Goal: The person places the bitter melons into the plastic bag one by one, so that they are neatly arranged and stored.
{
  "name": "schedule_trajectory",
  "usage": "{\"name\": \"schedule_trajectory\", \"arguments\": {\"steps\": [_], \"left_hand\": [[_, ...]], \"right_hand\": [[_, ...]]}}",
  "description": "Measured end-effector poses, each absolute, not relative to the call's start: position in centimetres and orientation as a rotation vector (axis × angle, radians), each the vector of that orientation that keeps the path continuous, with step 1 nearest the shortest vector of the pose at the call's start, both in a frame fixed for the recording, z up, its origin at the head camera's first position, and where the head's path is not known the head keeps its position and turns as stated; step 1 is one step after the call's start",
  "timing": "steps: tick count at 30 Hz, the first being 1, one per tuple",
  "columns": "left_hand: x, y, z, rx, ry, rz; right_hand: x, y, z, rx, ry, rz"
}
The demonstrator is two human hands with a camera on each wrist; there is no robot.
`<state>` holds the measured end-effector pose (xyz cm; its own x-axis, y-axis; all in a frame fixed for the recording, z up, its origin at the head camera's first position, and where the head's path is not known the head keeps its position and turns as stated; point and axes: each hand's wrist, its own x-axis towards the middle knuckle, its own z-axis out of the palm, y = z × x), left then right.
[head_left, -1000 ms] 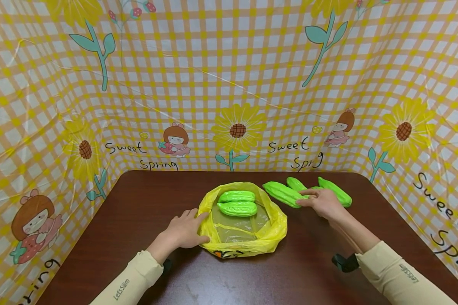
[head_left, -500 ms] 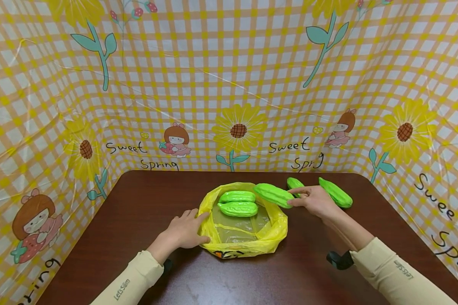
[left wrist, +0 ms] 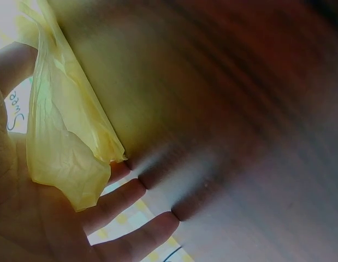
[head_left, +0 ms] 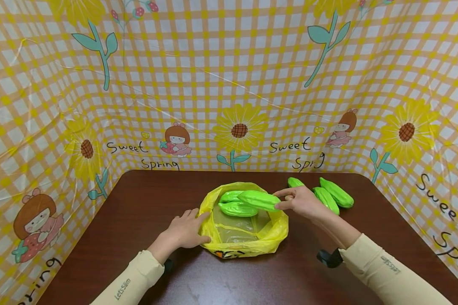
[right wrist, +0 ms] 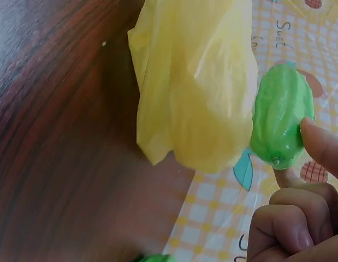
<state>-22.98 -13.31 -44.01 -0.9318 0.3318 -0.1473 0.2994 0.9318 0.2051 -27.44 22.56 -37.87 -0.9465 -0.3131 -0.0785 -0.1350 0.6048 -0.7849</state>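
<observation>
My right hand (head_left: 303, 205) pinches one end of a bright green, ridged bitter melon (head_left: 258, 200) between thumb and fingers, holding it over the right side of an open yellow plastic bag (head_left: 278, 228). In the right wrist view the bitter melon (right wrist: 283, 114) is above the bag's side (right wrist: 207, 109). Two more bitter melons (head_left: 237, 209) lie side by side in the bag, partly covered by the held one. My left hand (head_left: 185, 231) rests at the bag's left rim, fingers spread and fairly straight. In the left wrist view the yellow film (left wrist: 65, 131) lies against the palm, and the fingertips (left wrist: 166, 218) touch the tabletop.
Three other bitter melons lie at the back right of the brown table (head_left: 137, 195): one (head_left: 295, 182) partly behind my right hand, and two (head_left: 325, 200) (head_left: 337, 192) close together. A checked cloth with sunflowers (head_left: 198, 84) surrounds the table's back and sides.
My right hand has carried the bitter melon leftward from the group at the right to over the bag. My left hand has stayed at the rim.
</observation>
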Motion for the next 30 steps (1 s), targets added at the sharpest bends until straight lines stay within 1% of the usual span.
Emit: {"name": "schedule_trajectory", "arguments": {"steps": [21,30], "left_hand": [[-22.9,-13.3,-44.0,0.478,2.91,0.268],[-22.8,-13.3,-43.8,0.483,2.91,0.258]], "right_hand": [[-27.7,18.3,-39.3,-0.621,2.541,-1.151],[-27.7,17.6,-40.0,-0.556,2.508,-1.165]]}}
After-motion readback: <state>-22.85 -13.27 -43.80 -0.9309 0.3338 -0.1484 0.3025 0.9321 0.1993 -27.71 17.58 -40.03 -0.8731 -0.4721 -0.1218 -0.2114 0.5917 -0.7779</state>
